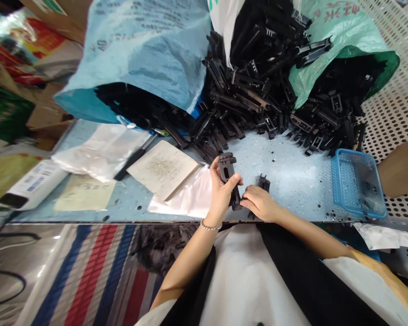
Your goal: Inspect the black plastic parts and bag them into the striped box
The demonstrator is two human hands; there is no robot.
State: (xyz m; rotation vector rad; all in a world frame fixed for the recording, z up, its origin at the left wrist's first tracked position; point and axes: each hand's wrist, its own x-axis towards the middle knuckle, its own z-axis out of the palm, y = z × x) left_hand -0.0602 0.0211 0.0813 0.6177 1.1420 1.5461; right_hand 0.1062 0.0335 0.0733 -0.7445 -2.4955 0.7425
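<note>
My left hand (221, 192) is closed around a long black plastic part (227, 170), holding it upright above the near edge of the light blue table (292, 176). My right hand (260, 202) is closed in a pinch at the lower end of that same part, fingers pressed against it. A small black plastic piece (264, 183) lies on the table just behind my right hand. A bracelet circles my left wrist.
A big heap of black plastic parts (255, 99) spills from blue (139, 54) and green (343, 45) sacks at the back. A small blue basket (358, 183) stands at the right, a board with tiny parts (163, 168) and clear bags at the left. Another person's arm (401, 165) shows far right.
</note>
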